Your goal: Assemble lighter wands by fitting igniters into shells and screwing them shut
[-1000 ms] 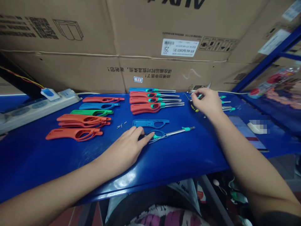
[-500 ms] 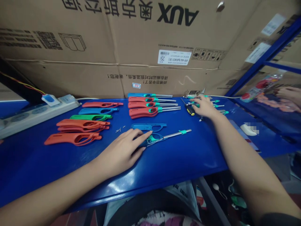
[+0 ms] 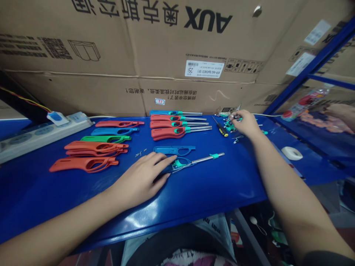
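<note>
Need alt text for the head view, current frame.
Left hand holds a partly assembled lighter on a blue table; right hand is at a pile of small green parts. Coloured shells, four lighters with metal tubes and a screwdriver lie around.

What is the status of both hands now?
Left hand on blue lighter; right hand at small green parts; screwdriver close beside them.

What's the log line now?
left hand: holds blue plastic lighter with metal tube | right hand: at small green parts | black-yellow screwdriver: on table
</note>
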`<action>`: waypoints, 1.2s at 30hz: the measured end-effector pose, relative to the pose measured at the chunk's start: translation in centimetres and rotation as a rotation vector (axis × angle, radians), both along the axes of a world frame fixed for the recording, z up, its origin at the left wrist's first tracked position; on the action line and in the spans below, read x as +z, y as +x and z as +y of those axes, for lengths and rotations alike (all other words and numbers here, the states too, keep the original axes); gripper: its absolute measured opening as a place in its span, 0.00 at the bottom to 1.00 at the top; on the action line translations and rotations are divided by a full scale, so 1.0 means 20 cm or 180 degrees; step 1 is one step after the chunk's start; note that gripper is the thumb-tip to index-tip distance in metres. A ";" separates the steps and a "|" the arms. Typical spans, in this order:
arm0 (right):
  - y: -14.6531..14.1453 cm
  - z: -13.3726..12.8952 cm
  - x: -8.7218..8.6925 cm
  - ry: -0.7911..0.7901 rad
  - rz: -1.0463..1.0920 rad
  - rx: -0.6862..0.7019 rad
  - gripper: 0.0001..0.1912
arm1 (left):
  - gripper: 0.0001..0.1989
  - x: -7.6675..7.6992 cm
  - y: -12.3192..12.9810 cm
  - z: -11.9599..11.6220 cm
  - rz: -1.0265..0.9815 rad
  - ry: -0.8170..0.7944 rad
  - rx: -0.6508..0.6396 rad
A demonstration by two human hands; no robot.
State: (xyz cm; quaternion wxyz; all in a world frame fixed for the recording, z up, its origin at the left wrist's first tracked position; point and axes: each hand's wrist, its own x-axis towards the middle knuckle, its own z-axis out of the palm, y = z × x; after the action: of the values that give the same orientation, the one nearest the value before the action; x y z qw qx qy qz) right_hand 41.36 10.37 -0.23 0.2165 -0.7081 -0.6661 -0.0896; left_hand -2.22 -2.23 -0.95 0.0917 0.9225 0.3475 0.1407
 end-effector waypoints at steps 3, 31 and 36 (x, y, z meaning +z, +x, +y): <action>0.00 -0.01 0.02 -0.0010 0.0026 -0.0083 0.12 | 0.24 0.00 0.00 0.00 -0.0013 -0.0019 -0.0013; 0.15 -0.03 -0.08 -0.0622 -0.0225 -0.0677 0.17 | 0.23 -0.01 -0.01 0.01 -0.0158 0.0103 -0.0058; 0.15 -0.02 -0.07 -0.0720 -0.0153 -0.0689 0.16 | 0.23 -0.02 -0.01 0.01 -0.0115 0.0086 -0.0042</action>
State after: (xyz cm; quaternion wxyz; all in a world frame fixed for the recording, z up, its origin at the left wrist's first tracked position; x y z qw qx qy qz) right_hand 44.29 9.97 -1.62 0.1084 -0.7933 -0.5967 -0.0537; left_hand -2.33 -2.02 -1.28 0.0864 0.9233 0.3377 0.1614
